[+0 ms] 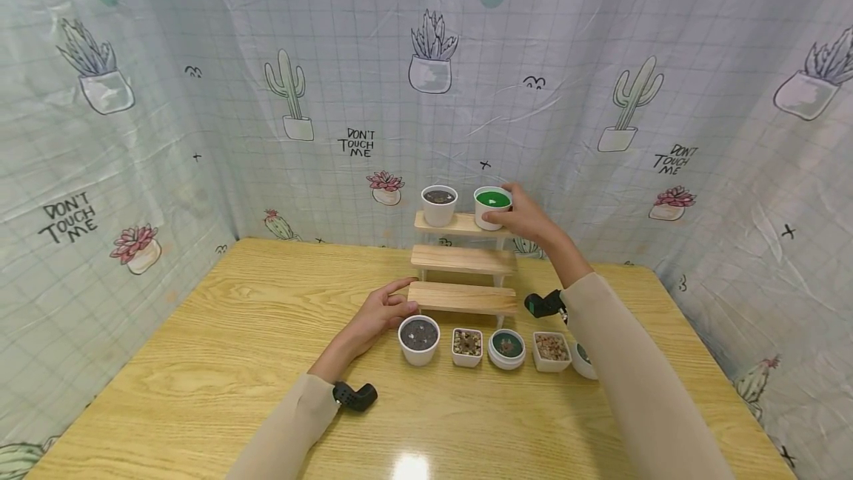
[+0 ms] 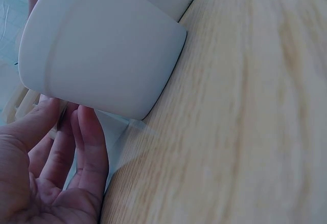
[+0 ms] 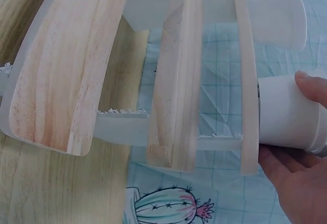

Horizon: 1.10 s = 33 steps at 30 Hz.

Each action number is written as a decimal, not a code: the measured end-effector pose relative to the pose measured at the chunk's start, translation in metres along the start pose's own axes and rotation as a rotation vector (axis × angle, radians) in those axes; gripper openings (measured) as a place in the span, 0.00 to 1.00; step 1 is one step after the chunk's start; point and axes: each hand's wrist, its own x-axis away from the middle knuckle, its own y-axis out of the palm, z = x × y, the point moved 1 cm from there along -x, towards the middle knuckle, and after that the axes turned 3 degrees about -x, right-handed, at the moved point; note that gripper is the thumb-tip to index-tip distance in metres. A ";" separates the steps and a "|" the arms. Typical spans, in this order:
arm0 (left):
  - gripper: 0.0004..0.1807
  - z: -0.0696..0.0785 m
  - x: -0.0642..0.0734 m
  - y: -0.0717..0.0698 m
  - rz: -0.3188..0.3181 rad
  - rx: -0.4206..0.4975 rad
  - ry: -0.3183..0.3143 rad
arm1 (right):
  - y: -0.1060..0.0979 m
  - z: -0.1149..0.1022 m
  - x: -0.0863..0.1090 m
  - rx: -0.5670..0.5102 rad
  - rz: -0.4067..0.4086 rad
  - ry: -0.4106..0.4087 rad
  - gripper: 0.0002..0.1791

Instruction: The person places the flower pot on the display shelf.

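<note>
My right hand grips a round white pot with a green top at the right end of the top step. In the right wrist view the thumb lies across this white pot, with fingers around its lower side. At the left end of the bottom step, my left hand pinches the three-tier wooden stand. The left wrist view has a white pot partly hiding that hold. A round pot of dark soil stands in front of the left fingers.
Another dark-filled white pot occupies the top step's left side. Along the stand's front run a square pebble pot, a low round pot and a second square pot. The right sleeve partly covers another pot. A patterned curtain hangs behind.
</note>
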 end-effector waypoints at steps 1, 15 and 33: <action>0.39 0.000 0.000 0.000 0.001 0.002 0.000 | 0.000 0.000 0.000 -0.002 0.001 0.000 0.52; 0.38 -0.002 0.000 -0.001 0.011 0.035 0.012 | 0.001 0.000 -0.001 0.010 0.022 -0.013 0.52; 0.37 -0.003 -0.002 -0.001 0.010 0.030 0.009 | 0.001 0.003 0.001 0.018 0.020 -0.003 0.52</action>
